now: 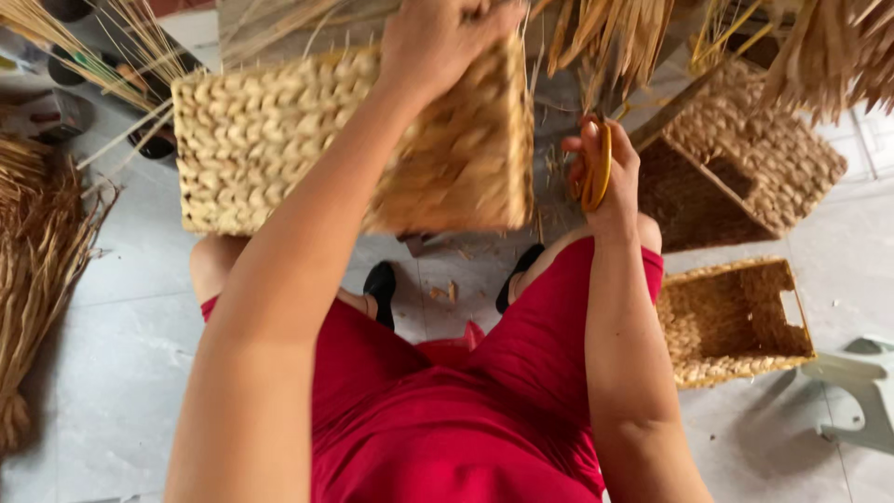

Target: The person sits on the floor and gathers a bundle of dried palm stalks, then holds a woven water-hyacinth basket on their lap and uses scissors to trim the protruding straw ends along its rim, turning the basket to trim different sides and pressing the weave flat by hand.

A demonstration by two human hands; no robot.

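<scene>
My left hand (438, 42) grips the top edge of a woven straw basket (270, 140) held up over my knees, with loose fibre ends sticking out of its rim. My right hand (605, 172) is shut on yellow-handled scissors (598, 168) just right of the basket's corner; the blades are hidden among the hanging straw. I am sitting, with a red garment over my lap and black shoes (382, 284) on the tiled floor.
Two finished woven baskets lie on the floor at right, a darker one (745, 158) and a lighter one (736, 321). A bundle of dry straw (33, 270) lies at left. More straw hangs along the top. A pale plastic stool (861, 391) stands at far right.
</scene>
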